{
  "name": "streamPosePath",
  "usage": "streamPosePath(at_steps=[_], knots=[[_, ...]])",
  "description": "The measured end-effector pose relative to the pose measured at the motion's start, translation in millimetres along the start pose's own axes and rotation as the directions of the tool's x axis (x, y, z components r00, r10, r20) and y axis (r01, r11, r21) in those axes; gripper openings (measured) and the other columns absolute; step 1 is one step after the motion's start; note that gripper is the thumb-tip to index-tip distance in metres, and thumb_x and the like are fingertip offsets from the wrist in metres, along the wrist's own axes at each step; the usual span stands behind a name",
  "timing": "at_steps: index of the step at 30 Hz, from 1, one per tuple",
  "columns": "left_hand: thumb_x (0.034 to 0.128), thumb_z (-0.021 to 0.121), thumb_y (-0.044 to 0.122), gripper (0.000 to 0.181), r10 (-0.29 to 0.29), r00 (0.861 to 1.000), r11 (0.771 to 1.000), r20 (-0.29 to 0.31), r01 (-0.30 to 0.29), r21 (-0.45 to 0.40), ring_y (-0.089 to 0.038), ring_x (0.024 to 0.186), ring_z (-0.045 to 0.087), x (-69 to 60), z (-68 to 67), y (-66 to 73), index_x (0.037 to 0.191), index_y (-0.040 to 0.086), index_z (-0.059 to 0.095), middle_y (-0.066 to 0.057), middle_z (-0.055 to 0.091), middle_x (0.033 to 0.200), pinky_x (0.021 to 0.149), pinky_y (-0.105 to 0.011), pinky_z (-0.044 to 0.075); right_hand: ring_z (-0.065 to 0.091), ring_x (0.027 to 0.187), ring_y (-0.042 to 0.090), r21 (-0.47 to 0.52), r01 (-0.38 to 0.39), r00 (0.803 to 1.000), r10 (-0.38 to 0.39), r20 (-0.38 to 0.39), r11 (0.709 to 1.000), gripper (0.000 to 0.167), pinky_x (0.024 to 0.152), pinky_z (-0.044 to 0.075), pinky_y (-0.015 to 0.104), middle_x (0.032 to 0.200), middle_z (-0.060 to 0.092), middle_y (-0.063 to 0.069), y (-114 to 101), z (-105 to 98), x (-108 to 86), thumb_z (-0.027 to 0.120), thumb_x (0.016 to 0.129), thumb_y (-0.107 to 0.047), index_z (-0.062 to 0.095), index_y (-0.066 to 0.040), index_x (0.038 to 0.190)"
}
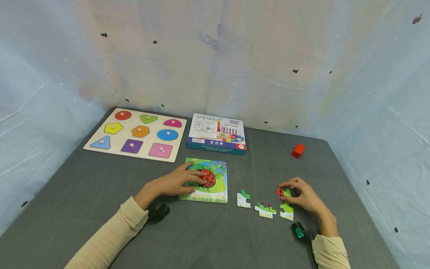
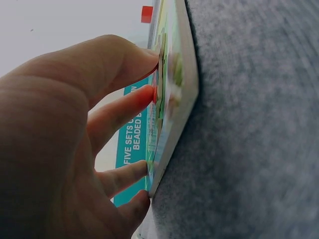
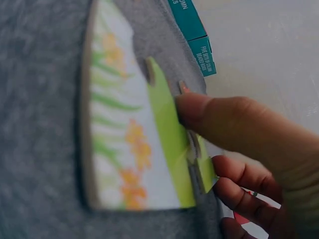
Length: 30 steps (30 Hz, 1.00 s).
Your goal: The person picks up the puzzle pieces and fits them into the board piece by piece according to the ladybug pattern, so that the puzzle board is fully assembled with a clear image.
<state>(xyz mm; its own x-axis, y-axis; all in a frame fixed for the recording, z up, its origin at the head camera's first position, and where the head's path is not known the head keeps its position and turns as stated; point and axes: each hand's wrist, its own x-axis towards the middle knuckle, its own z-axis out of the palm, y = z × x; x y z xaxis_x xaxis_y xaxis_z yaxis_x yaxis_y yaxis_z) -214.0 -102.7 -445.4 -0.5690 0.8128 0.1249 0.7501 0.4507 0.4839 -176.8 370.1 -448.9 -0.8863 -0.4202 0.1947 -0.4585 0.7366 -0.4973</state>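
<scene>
My left hand (image 1: 178, 181) rests spread on the ladybug puzzle board (image 1: 218, 197), fingertips on its picture. In the left wrist view the thumb and fingers of that hand (image 2: 75, 114) touch the face of the board (image 2: 187, 64). On the right, my right hand (image 1: 307, 198) pinches a red and green puzzle piece (image 1: 287, 192) by its edges. Just below it lies a green and white corner piece (image 1: 287, 213), large in the right wrist view (image 3: 119, 129). Two more loose pieces, one corner-shaped (image 1: 243, 200) and one with grass (image 1: 266, 212), lie between the hands.
A shape board (image 1: 112, 144) with coloured knobbed shapes stands at the back left. Beside it lies a teal-edged box (image 1: 216, 147), behind the puzzle board. A red block (image 1: 298, 151) sits at the back right. Pale sheeting (image 1: 255, 93) borders the grey table (image 1: 215, 239).
</scene>
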Motion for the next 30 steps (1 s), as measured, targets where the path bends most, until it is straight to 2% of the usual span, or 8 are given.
streamPosePath(at_steps=[9,15,22,30], knots=[[0.0892,0.061,0.016,0.036,0.012,1.0,1.0,-0.008,-0.012,0.004,-0.045,0.135,0.019,1.1,1.4,-1.6,0.126,0.015,0.06,-0.008,0.049,0.138,0.106,-0.06,0.015,0.048,0.082,0.014,0.004,0.051,0.997,-0.051,-0.06,0.999,0.037,0.067,0.044,0.026,0.096,0.056,0.001,2,5,2.5,0.079,0.074,-0.015,0.068,-0.012,0.108],[0.0892,0.062,0.017,0.035,-0.008,1.0,1.0,-0.008,0.008,-0.02,-0.046,0.135,0.017,0.1,1.7,-1.0,0.125,0.015,0.061,-0.007,0.048,0.139,0.106,-0.061,0.016,0.053,0.084,0.014,-0.031,0.087,0.989,-0.09,-0.115,0.996,0.038,0.07,0.047,0.031,0.097,0.058,-0.001,-4,10,8.7,0.081,0.071,-0.014,0.069,-0.014,0.108],[0.0888,0.063,0.021,0.035,-0.036,0.999,0.999,-0.005,0.036,-0.032,-0.046,0.136,0.016,-0.4,2.1,0.6,0.124,0.016,0.062,-0.006,0.048,0.139,0.105,-0.061,0.017,0.056,0.088,0.015,-0.003,0.146,0.975,-0.145,-0.166,0.989,0.041,0.074,0.047,0.038,0.097,0.058,-0.001,-22,14,24.4,0.082,0.07,-0.012,0.068,-0.015,0.109],[0.0877,0.064,0.024,0.035,-0.041,0.999,0.999,-0.006,0.041,-0.012,-0.043,0.136,0.017,1.0,1.8,2.7,0.122,0.017,0.062,-0.006,0.048,0.138,0.105,-0.06,0.018,0.053,0.09,0.015,0.005,0.244,0.951,-0.238,-0.195,0.97,0.04,0.073,0.044,0.04,0.096,0.058,0.0,-57,20,56.6,0.082,0.069,-0.017,0.069,-0.014,0.107]])
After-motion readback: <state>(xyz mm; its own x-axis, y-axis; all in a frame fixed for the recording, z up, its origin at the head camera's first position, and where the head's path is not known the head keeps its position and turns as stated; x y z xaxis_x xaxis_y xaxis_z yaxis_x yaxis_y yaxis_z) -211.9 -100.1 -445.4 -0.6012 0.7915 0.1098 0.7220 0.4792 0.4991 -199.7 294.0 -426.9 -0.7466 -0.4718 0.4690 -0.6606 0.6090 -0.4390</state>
